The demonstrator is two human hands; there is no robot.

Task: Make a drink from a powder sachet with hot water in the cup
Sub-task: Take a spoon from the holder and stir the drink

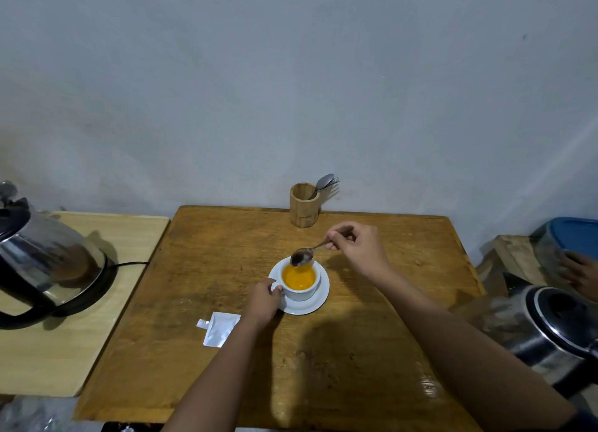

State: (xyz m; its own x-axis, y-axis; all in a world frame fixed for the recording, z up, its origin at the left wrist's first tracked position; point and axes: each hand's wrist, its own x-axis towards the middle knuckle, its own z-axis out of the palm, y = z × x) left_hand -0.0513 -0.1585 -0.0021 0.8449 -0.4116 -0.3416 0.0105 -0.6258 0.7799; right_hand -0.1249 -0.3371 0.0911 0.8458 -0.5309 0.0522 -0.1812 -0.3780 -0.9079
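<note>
Honestly, left hand [262,302] pinches the cup [299,284] handle, right hand [357,247] grips the spoon [302,257] just above; drips might spot the saucer [318,303].

White cup [302,292], orange drink [298,277], white saucer [320,299].

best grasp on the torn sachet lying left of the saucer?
Pinch the sachet at its near-left edge, coming from the left. It lies flat on the table, so lift an edge. Its right corner sits by the left hand on the cup; the torn flap looks flimsy.
</note>
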